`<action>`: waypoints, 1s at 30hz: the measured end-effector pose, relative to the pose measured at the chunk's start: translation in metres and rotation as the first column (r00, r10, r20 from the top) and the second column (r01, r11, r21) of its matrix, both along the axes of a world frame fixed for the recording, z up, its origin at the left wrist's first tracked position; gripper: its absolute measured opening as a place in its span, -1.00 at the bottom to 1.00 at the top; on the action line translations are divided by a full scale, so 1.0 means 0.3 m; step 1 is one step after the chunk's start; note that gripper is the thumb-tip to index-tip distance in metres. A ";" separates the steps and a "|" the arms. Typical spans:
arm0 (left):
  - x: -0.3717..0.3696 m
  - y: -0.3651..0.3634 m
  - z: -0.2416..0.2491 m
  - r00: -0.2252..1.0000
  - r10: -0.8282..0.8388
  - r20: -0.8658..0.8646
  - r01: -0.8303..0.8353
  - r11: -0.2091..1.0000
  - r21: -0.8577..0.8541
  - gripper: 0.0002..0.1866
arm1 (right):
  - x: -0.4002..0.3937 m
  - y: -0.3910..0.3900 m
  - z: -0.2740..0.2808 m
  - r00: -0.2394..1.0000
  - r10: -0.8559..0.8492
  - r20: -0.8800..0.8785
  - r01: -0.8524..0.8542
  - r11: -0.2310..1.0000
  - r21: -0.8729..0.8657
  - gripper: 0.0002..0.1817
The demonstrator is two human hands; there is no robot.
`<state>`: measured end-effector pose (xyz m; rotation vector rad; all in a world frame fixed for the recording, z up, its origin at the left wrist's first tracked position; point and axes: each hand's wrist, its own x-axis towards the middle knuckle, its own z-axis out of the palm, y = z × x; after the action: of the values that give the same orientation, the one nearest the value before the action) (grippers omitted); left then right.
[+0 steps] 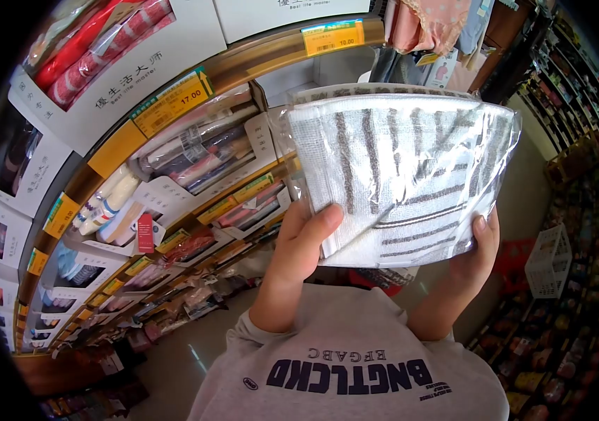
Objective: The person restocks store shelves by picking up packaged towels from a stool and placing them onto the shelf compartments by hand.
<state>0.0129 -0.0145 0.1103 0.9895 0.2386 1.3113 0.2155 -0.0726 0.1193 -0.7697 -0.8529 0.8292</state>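
Observation:
A folded towel (397,168), white with grey-brown stripes and wrapped in clear plastic, is held up in front of my chest. My left hand (303,242) grips its lower left corner, the thumb lying over the front and the fingers hidden behind. At the lower right edge, my right hand (480,245) is closed on the same package, with the thumb tip showing on the front. The plastic shines and wrinkles, and the towel tilts slightly. Behind its top edge another striped layer shows.
To the left run store shelves with white display boxes (152,77) of packaged textiles and yellow price tags (173,102). Small garments (429,24) hang at the top. A white plastic basket (549,261) stands on the right, near a red one (515,259). More stocked shelves (580,77) line the far right.

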 end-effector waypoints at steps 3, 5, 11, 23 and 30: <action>-0.003 0.000 0.000 1.000 0.005 0.014 -0.005 1.000 -0.011 -0.58 | -0.007 -0.006 0.009 1.000 0.014 0.002 -0.014 1.000 0.012 -0.33; -0.007 -0.002 0.000 1.000 0.011 0.016 -0.010 1.000 -0.014 -0.58 | -0.011 -0.008 0.012 1.000 0.018 0.010 -0.018 1.000 0.014 -0.33; -0.017 -0.004 -0.001 0.999 0.015 0.030 -0.014 1.000 -0.024 -0.59 | -0.013 -0.010 0.019 0.999 0.043 0.033 -0.043 0.999 0.016 -0.32; -0.029 -0.005 -0.005 1.000 -0.005 0.029 0.007 0.998 -0.063 -0.61 | -0.023 -0.011 0.016 0.999 0.033 0.032 -0.034 0.999 0.032 -0.34; -0.035 0.004 -0.003 1.000 -0.016 0.020 0.017 0.999 -0.051 -0.61 | -0.021 -0.005 0.008 1.000 0.025 0.008 -0.025 0.999 0.034 -0.35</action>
<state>0.0024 -0.0134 0.1095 0.9329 0.2478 1.2928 0.2091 -0.0742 0.1218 -0.7336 -0.8832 0.8319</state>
